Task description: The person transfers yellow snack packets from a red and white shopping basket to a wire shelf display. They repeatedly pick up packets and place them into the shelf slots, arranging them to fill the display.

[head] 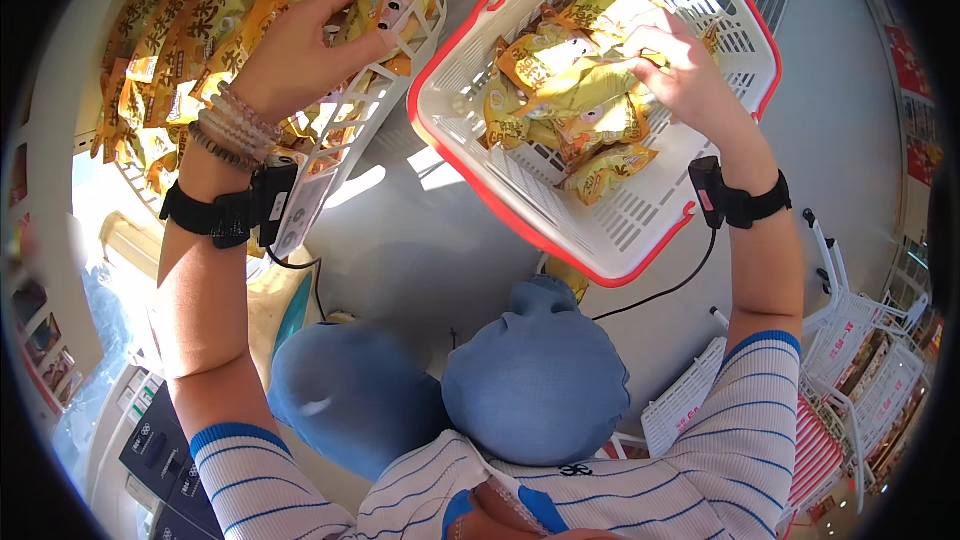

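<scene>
At upper left, my left hand (319, 45) curls its fingers behind and its thumb in front of a yellow snack packet (386, 7), which stands against the wall of a white wire rack basket (360, 127). My right hand (679, 71) reaches into a white plastic shopping basket (637, 217) with a red rim. Its fingertips pinch the end of a yellow-green snack packet (581, 90). Several similar packets (607, 172) lie loosely piled beneath it. Bright sunlight washes out part of the right fingers.
More orange and yellow packets (187, 30) stand in rows on the display at left. My knees (536, 375) are below the basket, over the grey floor (375, 240). White wire racks (847, 337) stand at lower right. Cables (660, 296) trail from both wrist straps.
</scene>
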A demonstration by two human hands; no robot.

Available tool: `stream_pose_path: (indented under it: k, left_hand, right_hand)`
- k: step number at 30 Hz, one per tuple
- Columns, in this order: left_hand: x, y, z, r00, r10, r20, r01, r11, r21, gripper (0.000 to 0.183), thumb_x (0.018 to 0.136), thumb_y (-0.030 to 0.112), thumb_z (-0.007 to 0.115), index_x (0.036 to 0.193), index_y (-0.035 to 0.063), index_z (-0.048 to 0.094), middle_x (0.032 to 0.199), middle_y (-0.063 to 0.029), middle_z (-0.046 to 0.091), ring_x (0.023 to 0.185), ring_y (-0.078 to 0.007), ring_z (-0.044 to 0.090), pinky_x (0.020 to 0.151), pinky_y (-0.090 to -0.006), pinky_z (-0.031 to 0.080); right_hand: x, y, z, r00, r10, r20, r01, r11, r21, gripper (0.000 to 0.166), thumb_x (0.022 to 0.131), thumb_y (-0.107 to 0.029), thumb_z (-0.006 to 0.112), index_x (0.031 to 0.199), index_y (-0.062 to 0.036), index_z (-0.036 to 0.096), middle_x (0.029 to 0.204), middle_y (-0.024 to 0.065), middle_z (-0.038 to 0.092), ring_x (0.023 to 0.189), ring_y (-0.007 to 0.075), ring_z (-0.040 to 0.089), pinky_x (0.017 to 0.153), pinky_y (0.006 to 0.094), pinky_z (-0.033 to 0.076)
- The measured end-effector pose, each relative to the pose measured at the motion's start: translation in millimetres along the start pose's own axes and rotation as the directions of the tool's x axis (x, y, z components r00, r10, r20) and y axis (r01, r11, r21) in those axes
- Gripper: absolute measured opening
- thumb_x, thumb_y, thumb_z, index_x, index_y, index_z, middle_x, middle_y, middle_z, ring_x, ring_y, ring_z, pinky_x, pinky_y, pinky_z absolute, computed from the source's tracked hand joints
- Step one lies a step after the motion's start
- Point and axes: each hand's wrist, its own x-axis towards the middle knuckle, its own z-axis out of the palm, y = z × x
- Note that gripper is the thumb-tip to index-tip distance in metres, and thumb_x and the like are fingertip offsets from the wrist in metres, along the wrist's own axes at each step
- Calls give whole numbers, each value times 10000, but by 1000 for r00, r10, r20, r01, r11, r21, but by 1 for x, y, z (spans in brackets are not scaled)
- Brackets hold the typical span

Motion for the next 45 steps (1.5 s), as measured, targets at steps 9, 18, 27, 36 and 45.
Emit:
stream_pose_path:
  k: [9, 18, 27, 36, 45]
  left_hand:
    - [-3, -7, 7, 952, 222, -210, -245, 965, -90, 327, 933, 228, 501, 1026, -76, 580, 1016, -112, 588, 963, -206, 558, 871, -295, 421]
    - [-7, -10, -6, 989, 55, -140, -103, 926, -362, 448, 821, 75, 526, 1265, 24, 491, 1115, -96, 595, 966, -122, 553, 856, -275, 453]
    - [-7, -21, -24, 996, -82, 21, 71, 676, -733, 815, 861, 725, 265, 1407, 122, 322, 1162, -97, 582, 974, -171, 564, 900, -317, 414]
    - [-1, -36, -38, 990, -121, 79, 139, 657, -741, 895, 814, 781, 241, 1365, 84, 345, 1237, -150, 538, 1054, -268, 579, 922, -383, 449]
    - [1, -35, -18, 957, 111, -269, -100, 993, 57, 696, 755, 346, 729, 1271, -14, 433, 985, -126, 626, 862, -191, 621, 740, -303, 503]
  right_hand:
    - [28, 3, -20, 920, 343, -191, 150, 142, 978, 191, 886, -150, 582, 1056, -65, 563, 1121, 57, 590, 1038, 190, 584, 902, 354, 485]
    - [91, -56, 6, 968, -101, -230, 242, 125, 962, 191, 842, -112, 631, 1003, -32, 566, 1323, 59, 438, 1102, 193, 564, 907, 298, 524]
    - [131, -101, 28, 924, -302, -234, 279, 115, 953, 235, 827, -124, 627, 1037, -52, 550, 1233, 72, 504, 1082, 223, 552, 865, 339, 523]
    - [166, -103, 38, 937, -24, -348, 344, -94, 934, 74, 844, -85, 565, 892, -29, 565, 998, 108, 603, 873, 227, 630, 763, 317, 542]
    - [184, -45, 44, 889, 230, -395, 437, -168, 884, 179, 887, -216, 493, 873, -88, 617, 887, 135, 656, 858, 259, 636, 763, 405, 531]
